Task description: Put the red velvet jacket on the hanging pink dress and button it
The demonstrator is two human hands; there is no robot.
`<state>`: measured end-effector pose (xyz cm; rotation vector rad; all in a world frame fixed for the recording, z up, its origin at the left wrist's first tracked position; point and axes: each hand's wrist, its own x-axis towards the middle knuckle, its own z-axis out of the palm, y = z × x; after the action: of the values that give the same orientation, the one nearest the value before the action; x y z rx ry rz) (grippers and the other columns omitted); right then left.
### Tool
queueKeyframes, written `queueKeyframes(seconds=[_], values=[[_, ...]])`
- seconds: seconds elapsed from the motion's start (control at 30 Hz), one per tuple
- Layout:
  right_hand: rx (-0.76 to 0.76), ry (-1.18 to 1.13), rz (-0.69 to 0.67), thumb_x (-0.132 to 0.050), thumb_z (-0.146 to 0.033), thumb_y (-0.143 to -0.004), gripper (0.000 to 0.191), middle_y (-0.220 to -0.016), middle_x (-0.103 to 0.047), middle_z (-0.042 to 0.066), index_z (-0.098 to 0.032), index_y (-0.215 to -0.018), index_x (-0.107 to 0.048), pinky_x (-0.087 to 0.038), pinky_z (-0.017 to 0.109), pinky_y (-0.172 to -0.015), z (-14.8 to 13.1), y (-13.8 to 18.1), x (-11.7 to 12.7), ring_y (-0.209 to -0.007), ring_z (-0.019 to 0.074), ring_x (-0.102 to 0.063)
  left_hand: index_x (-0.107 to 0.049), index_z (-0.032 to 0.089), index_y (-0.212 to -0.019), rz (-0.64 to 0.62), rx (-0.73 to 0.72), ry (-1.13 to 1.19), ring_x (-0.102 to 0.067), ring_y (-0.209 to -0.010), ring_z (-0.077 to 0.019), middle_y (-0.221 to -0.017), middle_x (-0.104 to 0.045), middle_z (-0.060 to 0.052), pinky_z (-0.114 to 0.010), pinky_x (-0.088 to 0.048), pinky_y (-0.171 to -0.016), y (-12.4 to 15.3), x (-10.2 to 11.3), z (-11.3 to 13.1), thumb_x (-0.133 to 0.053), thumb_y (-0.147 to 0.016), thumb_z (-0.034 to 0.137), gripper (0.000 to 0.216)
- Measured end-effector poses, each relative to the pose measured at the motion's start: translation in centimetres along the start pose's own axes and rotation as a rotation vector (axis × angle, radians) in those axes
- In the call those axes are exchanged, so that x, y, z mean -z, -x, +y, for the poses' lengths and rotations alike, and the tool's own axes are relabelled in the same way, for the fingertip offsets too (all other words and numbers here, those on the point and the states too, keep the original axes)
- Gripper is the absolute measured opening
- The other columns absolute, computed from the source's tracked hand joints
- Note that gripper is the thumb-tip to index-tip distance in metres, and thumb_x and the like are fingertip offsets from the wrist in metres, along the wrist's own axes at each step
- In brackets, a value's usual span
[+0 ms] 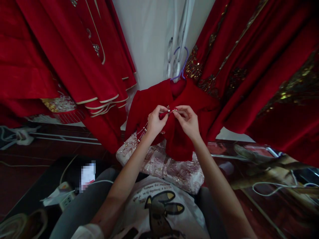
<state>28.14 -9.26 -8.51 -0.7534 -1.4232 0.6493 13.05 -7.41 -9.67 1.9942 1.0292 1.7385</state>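
A small red jacket [149, 99] hangs on a purple hanger [183, 63] in front of me, its hem resting on a pink and white embroidered cloth [179, 172]. My left hand [156, 121] and my right hand [188, 121] meet at the jacket's chest. Both are closed in a pinch on a beaded pearl fastening [170, 110] between their fingertips. A string of beads [142, 132] dangles below my left hand.
Large red garments with gold trim hang at the left [62, 59] and the right [261, 66]. White hangers [178, 36] hang on the white wall behind. A dark floor holds a power strip [66, 199], cables and a white cord [274, 191].
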Motion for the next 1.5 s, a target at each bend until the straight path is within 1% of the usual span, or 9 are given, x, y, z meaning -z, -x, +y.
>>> queueKeyframes(seconds=[0.17,0.37,0.57,0.73,0.97,1.1,1.2,1.27,1.5], values=[[0.024,0.064,0.018,-0.069,-0.034,-0.084,0.021,-0.101,-0.067,0.003,-0.023,-0.100,-0.062,-0.058,0.030,-0.084,-0.4,-0.6,-0.2,-0.093,0.0153,-0.066,-0.057,0.020,-0.091,-0.090,-0.006,0.067,-0.067,-0.081,-0.0110,-0.089,-0.067,0.000,-0.024,-0.055,-0.078,-0.8,0.5,0.3,-0.060,-0.080,0.005,0.018],[0.061,0.156,-0.011,-0.069,-0.032,-0.085,0.019,-0.100,-0.067,0.002,-0.023,-0.101,-0.064,-0.058,0.027,-0.077,-0.8,-0.9,0.2,-0.093,0.0151,-0.066,-0.060,0.018,-0.090,-0.257,-0.116,-0.026,-0.065,-0.080,-0.0106,-0.088,-0.067,-0.001,-0.023,-0.054,-0.077,-2.4,1.9,0.5,-0.057,-0.078,0.001,0.021],[0.026,0.127,-0.039,-0.068,-0.036,-0.085,0.023,-0.101,-0.067,0.003,-0.024,-0.103,-0.063,-0.059,0.029,-0.078,-0.5,-0.8,0.4,-0.093,0.0161,-0.067,-0.062,0.017,-0.090,-0.232,-0.076,-0.006,-0.066,-0.079,-0.0107,-0.090,-0.069,-0.002,-0.021,-0.053,-0.073,-2.7,2.1,0.5,-0.060,-0.080,0.005,0.015],[0.062,0.209,0.030,-0.066,-0.035,-0.086,0.021,-0.102,-0.068,0.003,-0.023,-0.103,-0.063,-0.059,0.027,-0.075,-0.4,-0.8,0.1,-0.093,0.0161,-0.067,-0.062,0.018,-0.092,-0.231,-0.134,-0.028,-0.064,-0.081,-0.0106,-0.091,-0.066,-0.002,-0.022,-0.052,-0.076,-2.5,2.1,0.7,-0.058,-0.081,0.005,0.018],[0.092,0.192,0.104,-0.066,-0.035,-0.086,0.023,-0.104,-0.069,0.004,-0.023,-0.106,-0.063,-0.059,0.029,-0.077,-0.1,-0.8,-0.1,-0.094,0.0161,-0.068,-0.059,0.018,-0.097,-0.396,-0.216,-0.084,-0.062,-0.085,-0.0117,-0.094,-0.063,-0.002,-0.024,-0.051,-0.079,-3.4,2.6,1.0,-0.054,-0.082,0.004,0.022],[0.085,0.161,0.134,-0.069,-0.036,-0.084,0.024,-0.103,-0.072,0.004,-0.022,-0.102,-0.067,-0.060,0.033,-0.084,-0.2,-1.0,0.1,-0.094,0.0173,-0.070,-0.059,0.018,-0.096,-0.432,-0.229,-0.098,-0.061,-0.079,-0.0115,-0.090,-0.063,-0.002,-0.024,-0.050,-0.075,-4.1,2.4,1.2,-0.056,-0.080,0.007,0.019],[0.069,0.154,0.120,-0.071,-0.038,-0.082,0.024,-0.100,-0.074,0.005,-0.021,-0.099,-0.070,-0.060,0.035,-0.085,-0.3,-1.2,0.3,-0.092,0.0187,-0.071,-0.059,0.017,-0.087,-0.417,-0.200,-0.100,-0.059,-0.070,-0.0108,-0.081,-0.063,0.000,-0.023,-0.049,-0.067,-4.3,2.0,1.5,-0.061,-0.082,0.017,0.006],[0.062,0.131,0.105,-0.072,-0.038,-0.082,0.024,-0.098,-0.075,0.005,-0.021,-0.098,-0.072,-0.061,0.036,-0.085,-0.3,-1.4,0.5,-0.090,0.0191,-0.072,-0.058,0.017,-0.083,-0.390,-0.201,-0.122,-0.058,-0.066,-0.0106,-0.077,-0.062,0.000,-0.023,-0.048,-0.064,-4.4,1.7,1.5,-0.063,-0.083,0.023,0.007],[0.043,0.134,0.099,-0.073,-0.037,-0.080,0.027,-0.101,-0.075,0.005,-0.021,-0.102,-0.073,-0.061,0.037,-0.086,-0.2,-1.3,1.0,-0.090,0.0191,-0.073,-0.059,0.017,-0.080,-0.381,-0.221,-0.162,-0.056,-0.065,-0.0102,-0.074,-0.061,0.001,-0.022,-0.045,-0.062,-4.5,1.0,1.3,-0.063,-0.081,0.020,0.005]])
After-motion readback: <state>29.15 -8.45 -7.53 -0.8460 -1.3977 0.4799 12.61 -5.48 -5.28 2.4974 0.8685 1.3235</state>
